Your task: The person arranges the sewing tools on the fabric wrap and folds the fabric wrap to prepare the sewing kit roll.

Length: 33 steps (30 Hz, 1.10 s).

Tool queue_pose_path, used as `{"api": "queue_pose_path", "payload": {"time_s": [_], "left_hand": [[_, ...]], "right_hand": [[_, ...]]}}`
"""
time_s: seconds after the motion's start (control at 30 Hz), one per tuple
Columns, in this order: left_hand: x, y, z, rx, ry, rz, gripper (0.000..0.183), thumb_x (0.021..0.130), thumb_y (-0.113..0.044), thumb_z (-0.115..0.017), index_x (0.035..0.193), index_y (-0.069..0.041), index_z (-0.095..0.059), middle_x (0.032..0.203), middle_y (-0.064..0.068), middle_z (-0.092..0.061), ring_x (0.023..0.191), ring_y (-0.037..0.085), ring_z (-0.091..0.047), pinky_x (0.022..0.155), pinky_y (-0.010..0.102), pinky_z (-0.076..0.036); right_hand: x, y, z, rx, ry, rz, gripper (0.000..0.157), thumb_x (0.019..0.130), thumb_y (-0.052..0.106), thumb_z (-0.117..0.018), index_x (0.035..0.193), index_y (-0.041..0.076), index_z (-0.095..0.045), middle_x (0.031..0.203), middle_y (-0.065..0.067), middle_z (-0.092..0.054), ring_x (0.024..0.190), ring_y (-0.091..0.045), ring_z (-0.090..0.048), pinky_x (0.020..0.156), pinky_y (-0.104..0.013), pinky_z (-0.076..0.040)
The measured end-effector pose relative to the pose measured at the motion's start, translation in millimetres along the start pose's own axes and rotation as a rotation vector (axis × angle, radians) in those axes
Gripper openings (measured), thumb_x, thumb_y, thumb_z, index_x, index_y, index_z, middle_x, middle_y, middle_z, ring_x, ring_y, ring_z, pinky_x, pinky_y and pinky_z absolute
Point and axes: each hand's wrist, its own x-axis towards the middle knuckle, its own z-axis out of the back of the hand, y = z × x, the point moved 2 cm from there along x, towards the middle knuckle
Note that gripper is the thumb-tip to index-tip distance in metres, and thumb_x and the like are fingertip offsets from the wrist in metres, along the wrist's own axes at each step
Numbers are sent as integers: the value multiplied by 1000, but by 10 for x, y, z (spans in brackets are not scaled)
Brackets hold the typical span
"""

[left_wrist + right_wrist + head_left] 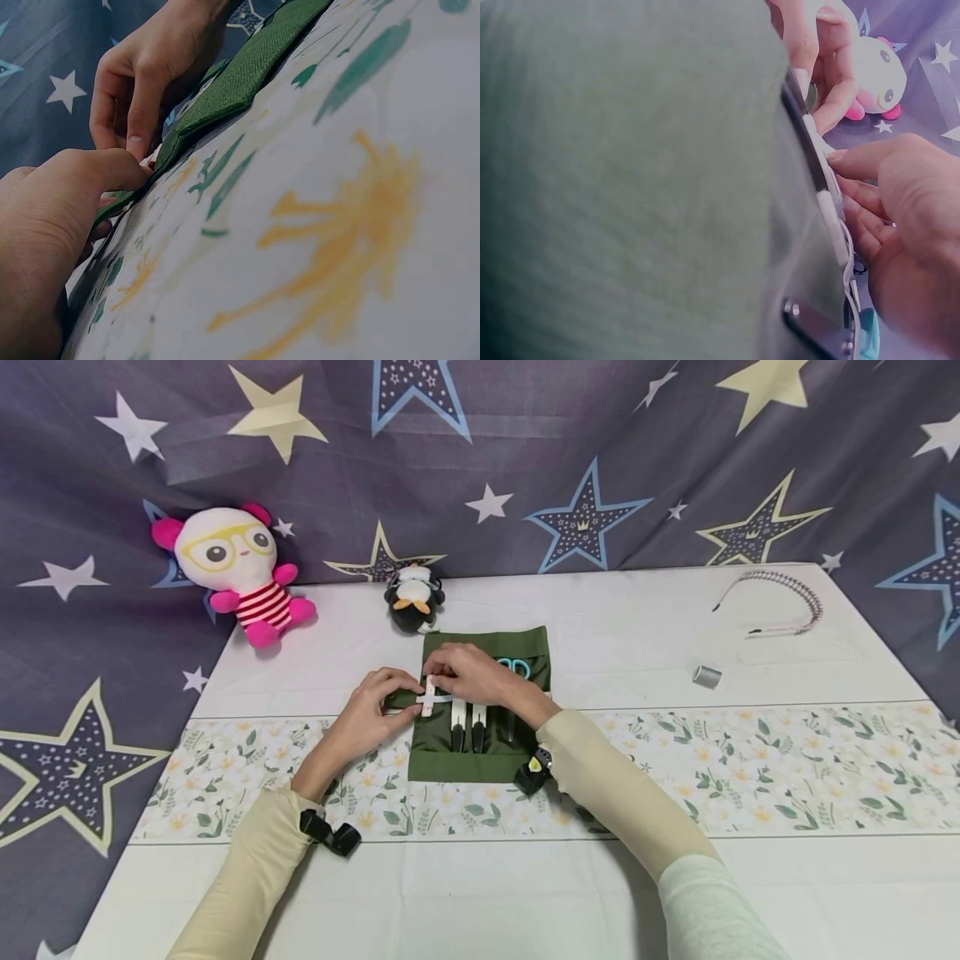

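An unfolded dark green fabric tool pouch (450,767) lies on the table. A white elastic band crosses it, with two white-and-black handled tools (478,727) and turquoise-handled scissors (514,667) tucked in. At the band's left end stands a slim white, pink-patterned piece (428,697), its exact kind unclear. My right hand (472,675) reaches over the pouch and pinches the top of this piece between thumb and fingers. The left hand (369,710) grips the pouch's left edge, thumb above and fingers beneath the cloth (124,201) in the left wrist view.
Behind the pouch sits a penguin plush (412,600), with a pink-and-white panda plush (243,568) at the back left. A grey thread spool (707,677) and a headband (806,597) lie to the right. A starry curtain (510,460) hangs behind the table.
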Motion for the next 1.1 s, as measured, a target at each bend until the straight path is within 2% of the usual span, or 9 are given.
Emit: {"api": "queue_pose_path", "payload": {"time_s": [1.1], "left_hand": [[-5, -17, 3, 3, 0, 12, 29, 94, -18, -76, 122, -13, -72, 135, 9, -58, 130, 33, -47, 109, 63, -34]], "right_hand": [[-38, 37, -28, 10, 28, 12, 17, 105, 6, -61, 117, 2, -72, 110, -9, -64, 90, -17, -61, 78, -27, -51]]}}
